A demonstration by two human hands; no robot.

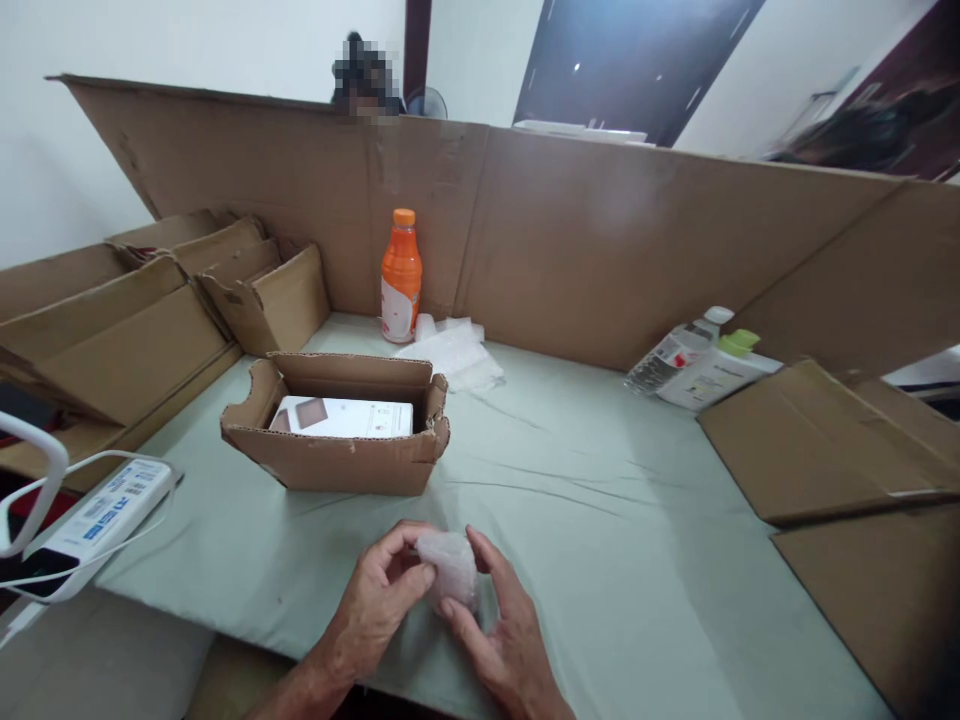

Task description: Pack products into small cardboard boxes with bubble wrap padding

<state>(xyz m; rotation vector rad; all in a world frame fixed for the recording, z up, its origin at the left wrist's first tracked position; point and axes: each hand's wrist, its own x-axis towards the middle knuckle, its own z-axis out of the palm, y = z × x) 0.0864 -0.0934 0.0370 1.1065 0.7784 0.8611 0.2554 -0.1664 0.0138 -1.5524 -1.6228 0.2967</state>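
Near the table's front edge, both hands hold a small rounded bundle of clear bubble wrap. What the wrap contains, if anything, cannot be made out. My left hand pinches its left side between thumb and fingers. On the right side, my right hand grips it with the thumb in front and a finger behind. Just beyond the hands stands an open cardboard box, and in it lies a white printed box with a brown square picture on its top.
An orange bottle stands at the back beside white wrapping sheets. A clear bottle and a white bottle with a green cap lean at the right. Cardboard pieces flank the table. A power strip lies left. Someone's head shows behind the cardboard wall.
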